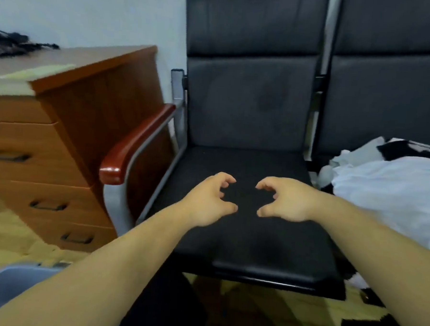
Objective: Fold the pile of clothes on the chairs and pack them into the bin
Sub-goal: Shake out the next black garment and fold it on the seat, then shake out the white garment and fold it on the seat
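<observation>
Over the near seat (242, 239): I'm watching the left hand (207, 199) and the right hand (286, 201) hovering side by side above the black padding, thumbs facing each other across a small gap.
Grip: the fingers (229, 180) on both hands are sitting half-curled, thumbs apart from fingertips, and they're grasping nothing at all.
Work spot: the near seat is showing bare under the hands, so I'm reading it as the folding place, with no garment laid out on it yet.
Clothes: the pile of clothes (394, 187) is lying on the second chair (387, 84) just to the right, with a rumpled white garment (381, 196) on top. A black-and-white piece (406, 149) is poking out behind it by the backrest, and none of it is looking folded.
Packing: I'm catching only a grey rim low on the left, half hidden behind the left forearm. I'm taking that to be the bin (8, 279), and I cannot tell what is inside it.
Done so far: I'm finding nothing I can confirm, since no folded stack is showing anywhere in view.
Left to do: I'm counting the whole visible pile, which means pulling a piece across, folding it on the seat, dropping it in the bin, and repeating.
Next reach: I'm expecting the right hand to have the shorter trip, with the white garment lying just beside its forearm.
Surroundings: a wooden drawer cabinet (72, 155) is standing left of the near seat, with a dark tangle (13, 42) resting on its tabletop (90, 56).
</observation>
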Demonstrator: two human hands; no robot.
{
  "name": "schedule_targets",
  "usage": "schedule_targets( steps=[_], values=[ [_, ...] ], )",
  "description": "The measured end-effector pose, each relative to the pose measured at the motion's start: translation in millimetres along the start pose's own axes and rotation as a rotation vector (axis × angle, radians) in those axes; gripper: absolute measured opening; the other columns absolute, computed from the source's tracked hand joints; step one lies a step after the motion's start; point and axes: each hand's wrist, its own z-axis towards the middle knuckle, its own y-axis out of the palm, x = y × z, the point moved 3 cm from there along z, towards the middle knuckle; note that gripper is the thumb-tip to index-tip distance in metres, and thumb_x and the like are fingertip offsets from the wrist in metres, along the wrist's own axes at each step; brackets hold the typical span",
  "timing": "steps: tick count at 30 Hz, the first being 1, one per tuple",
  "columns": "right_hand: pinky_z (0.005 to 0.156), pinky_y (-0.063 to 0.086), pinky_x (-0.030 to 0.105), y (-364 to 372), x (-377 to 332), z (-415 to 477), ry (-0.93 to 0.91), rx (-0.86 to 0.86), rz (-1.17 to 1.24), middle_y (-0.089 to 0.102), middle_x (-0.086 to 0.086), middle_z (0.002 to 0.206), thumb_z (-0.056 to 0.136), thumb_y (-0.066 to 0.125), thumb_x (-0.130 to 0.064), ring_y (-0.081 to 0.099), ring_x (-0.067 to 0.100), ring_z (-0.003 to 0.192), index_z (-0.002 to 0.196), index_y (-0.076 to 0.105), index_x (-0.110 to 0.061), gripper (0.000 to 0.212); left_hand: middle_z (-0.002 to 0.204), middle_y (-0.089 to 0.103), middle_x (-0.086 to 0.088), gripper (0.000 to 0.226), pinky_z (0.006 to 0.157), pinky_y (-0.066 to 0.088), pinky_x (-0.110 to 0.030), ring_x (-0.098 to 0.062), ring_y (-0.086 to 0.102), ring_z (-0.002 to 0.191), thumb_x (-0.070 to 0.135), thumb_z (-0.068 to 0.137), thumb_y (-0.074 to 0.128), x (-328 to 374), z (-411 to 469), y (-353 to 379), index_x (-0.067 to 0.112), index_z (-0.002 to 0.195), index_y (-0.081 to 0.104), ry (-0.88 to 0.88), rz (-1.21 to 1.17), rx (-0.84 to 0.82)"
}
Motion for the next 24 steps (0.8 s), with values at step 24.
schedule_targets(
  steps=[24],
  values=[
    [0.089, 0.049, 0.030, -97.4, 241.6, -56.0, 0.523, 0.260, 0.065, 0.058, -0.002, 0.131, 0.088, 0.077, -0.024, 0.057, 0.020, 0.115, 0.139, 0.055, -0.025, 0.056, 0.097, 0.067, 0.009, 0.023, 0.081, 0.057, -0.028, -0.016, 0.068, 0.089, 0.034, 0.086, 0.080, 141.5, 161.0, 249.1, 0.039, 0.102, 0.065, 0.237, -0.039, -0.408]
  ],
)
